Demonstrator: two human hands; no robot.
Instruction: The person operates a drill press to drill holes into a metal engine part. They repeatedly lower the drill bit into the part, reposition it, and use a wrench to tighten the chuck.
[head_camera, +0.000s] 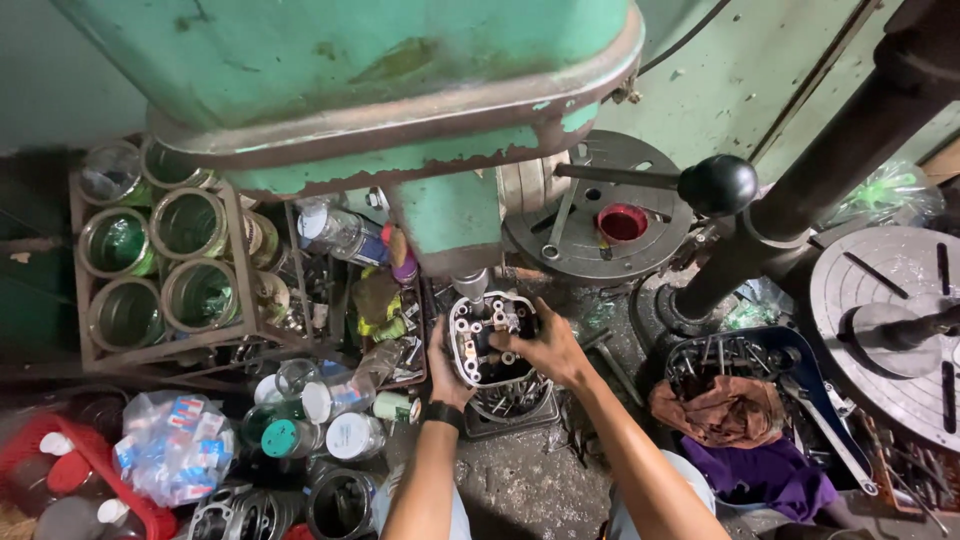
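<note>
Metal cylinder head (487, 340) under green drill press (400, 90), gripped by left hand (443, 372), right hand (545, 350).

A clear plastic bag (175, 445) stuffed with small red, white and blue packets lies on the floor near the bottom left corner of the view, just beside a red basket (120, 490). To its right stand round tubs with white and teal lids (290, 437), and above them a clear bottle (340, 232) with a blue-and-white label lies tilted beside the rack of green-tinted glass jars (190, 225). A crumpled green-tinted plastic wrapper (885, 195) sits at the far right edge, behind the dark column.
</note>
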